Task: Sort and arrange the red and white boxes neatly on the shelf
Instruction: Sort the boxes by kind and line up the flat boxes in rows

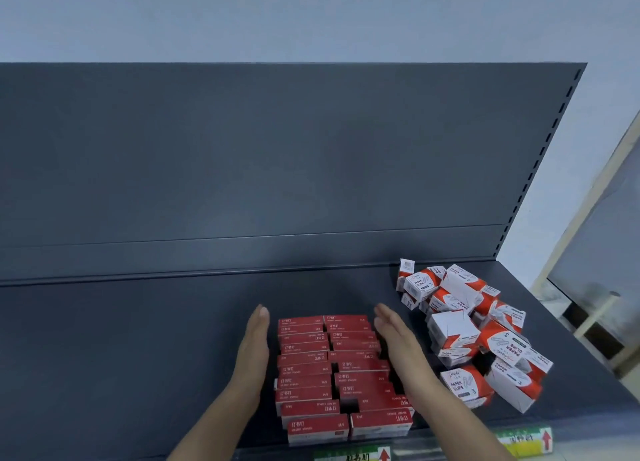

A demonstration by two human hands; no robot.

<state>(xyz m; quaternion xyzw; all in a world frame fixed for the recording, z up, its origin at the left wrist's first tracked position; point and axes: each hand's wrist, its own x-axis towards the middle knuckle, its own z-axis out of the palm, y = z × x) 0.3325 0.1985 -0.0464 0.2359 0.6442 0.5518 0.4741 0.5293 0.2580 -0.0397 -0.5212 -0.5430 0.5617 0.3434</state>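
- Your left hand (252, 349) and right hand (394, 336) are both flat with straight fingers, palms facing each other. They are apart and grip nothing.
- The red boxes (332, 370) lie between your palms in two columns that run away from you. Each box has its long axis across, from one hand to the other.
- Your left hand stands just beside the left column. I cannot tell whether it touches.
- Your right hand lies against or over the edge of the right column, and contact there is also unclear.
- The block is ragged. The nearer rows step out toward your right wrist, and dark gaps show between the columns.
- My judgement is that a squeeze inward along the boxes' long axis would close those gaps. The right side needs the larger push.
- The white boxes (474, 336), red-cornered, sit in a loose heap just right of your right hand. That hand is the nearer one, and the heap is unsorted.
- The shelf (138, 339) is bare left of your left hand.
- The back panel (242, 166) rises beyond your fingertips.
- Labels (526, 441) sit on the front edge, below your right forearm.
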